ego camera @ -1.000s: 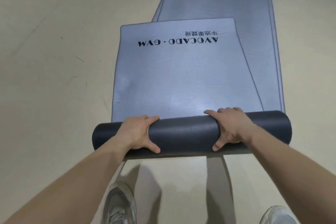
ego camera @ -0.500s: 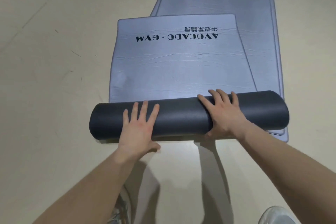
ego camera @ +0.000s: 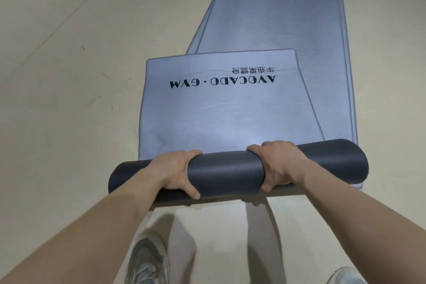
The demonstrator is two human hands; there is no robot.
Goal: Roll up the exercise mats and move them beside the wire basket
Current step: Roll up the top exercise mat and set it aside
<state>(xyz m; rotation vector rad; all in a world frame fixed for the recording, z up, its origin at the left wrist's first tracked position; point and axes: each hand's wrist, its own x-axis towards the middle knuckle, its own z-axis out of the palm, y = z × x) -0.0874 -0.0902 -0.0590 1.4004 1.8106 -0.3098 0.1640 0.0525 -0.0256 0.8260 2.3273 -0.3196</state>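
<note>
Mat roll (ego camera: pixel 227 172), dark grey and thick, lies crosswise on the floor (ego camera: pixel 57 122) at the near end of the mats, just in front of the person's shoes (ego camera: pixel 147 260), and both hands are wrapped over it: the left hand (ego camera: pixel 174 172) left of centre and the right hand (ego camera: pixel 280 165) right of centre, each with fingers curled over the far side of the roll and thumb tucked under the near side, clenched on the roll. Beyond it the unrolled stretch of the top mat (ego camera: pixel 214 117) runs away flat, its far edge printed with "AVOCADO · GYM" (upside down from here), and it lies skewed over a longer mat (ego camera: pixel 276 18) that reaches to the far edge of the view. The wire basket is not in view. The step in hand looks like rolling the top mat onward, with perhaps a few more turns left. To do it well, I would keep the grip even on both sides and push the two hands forward together, since the right end of the roll sits slightly farther than the left and a lopsided push would cone the roll. Pulling back a touch before each turn should keep the layers tight. Care is also wanted that the mat underneath does not get dragged or caught into the roll where the two overlap on the right.
</note>
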